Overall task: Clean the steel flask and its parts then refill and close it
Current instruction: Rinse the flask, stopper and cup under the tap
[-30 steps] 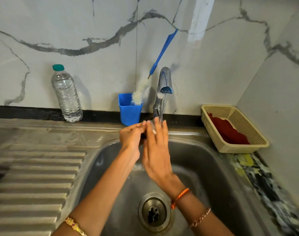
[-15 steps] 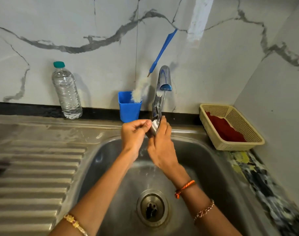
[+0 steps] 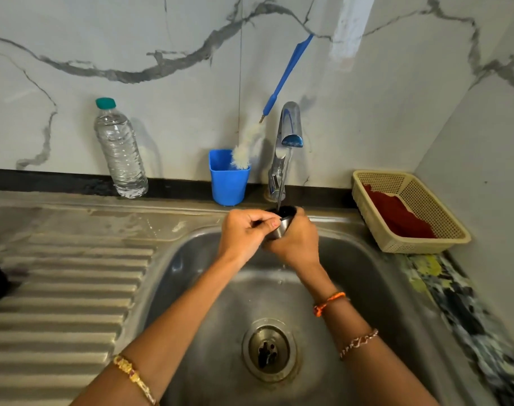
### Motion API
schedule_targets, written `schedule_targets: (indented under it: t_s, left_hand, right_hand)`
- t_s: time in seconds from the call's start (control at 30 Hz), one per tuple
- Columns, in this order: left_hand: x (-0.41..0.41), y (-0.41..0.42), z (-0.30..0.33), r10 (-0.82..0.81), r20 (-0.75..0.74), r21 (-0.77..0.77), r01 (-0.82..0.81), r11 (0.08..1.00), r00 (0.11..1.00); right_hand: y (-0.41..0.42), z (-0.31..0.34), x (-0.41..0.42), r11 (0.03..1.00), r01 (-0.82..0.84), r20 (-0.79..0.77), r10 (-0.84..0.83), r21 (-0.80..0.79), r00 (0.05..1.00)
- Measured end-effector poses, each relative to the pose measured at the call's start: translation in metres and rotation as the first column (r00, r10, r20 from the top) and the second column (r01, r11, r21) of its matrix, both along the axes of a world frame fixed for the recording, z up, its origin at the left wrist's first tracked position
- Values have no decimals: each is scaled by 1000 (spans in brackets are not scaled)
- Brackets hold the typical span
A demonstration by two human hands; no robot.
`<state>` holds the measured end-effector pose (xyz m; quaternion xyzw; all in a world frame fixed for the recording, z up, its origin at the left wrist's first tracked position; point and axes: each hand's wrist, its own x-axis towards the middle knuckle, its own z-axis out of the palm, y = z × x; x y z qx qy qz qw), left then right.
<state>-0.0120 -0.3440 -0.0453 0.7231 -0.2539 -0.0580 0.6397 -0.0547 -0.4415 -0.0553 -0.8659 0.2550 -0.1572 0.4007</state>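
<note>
Steel flask cap (image 3: 280, 228), dark interior up, sits under the tap (image 3: 288, 133) stream above the sink (image 3: 376, 288); right hand (image 3: 297, 244) wraps it in a closed grip, left hand (image 3: 244, 231) pinches its rim with curled fingers. Judgement: rinse goes best with the cap tilted and turned so water sweeps the whole inside, then drained. Count: one cap, one water bottle (image 3: 119, 150), one blue cup (image 3: 229, 178) with one bottle brush (image 3: 279, 89), one basket (image 3: 408, 212).

A home kitchen: steel sink (image 3: 168, 276), tap (image 3: 288, 136), marble-look wall (image 3: 162, 83).
</note>
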Motion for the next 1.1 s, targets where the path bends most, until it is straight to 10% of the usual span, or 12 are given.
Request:
schedule_targets:
  t_s: [0.2,0.3,0.43,0.63,0.9,1.0,1.1]
  left_hand:
    - [12,16,2,-171,223,-15,179,984,960]
    - [13,18,-8,-168,225,-68,188,980,960]
    - [6,6,-11,-114,-176,-237,70,969,978]
    - [18,4,1,-113,-503,-54,99,994,857]
    - [26,-3,2,-296,-564,-246,185,951,771]
    - [20,-4,-3,-273,-316,-127,245,961,909]
    - [17,-3,-1,-282,-9,178,279,944,959]
  right_hand:
    - [-41,24,-6,625,-618,189,614,477,766]
    - [-40,20,0,673,-579,183,566,461,804]
    - [-10,8,13,992,-103,150,91,76,984]
    - [-8,7,17,940,-146,4,155,-309,988]
    - [-2,5,4,827,-132,75,206,-547,976]
    - [-4,-9,0,925,-91,218,181,-368,959]
    - [-10,-21,-2,973,-169,240,129,156,962]
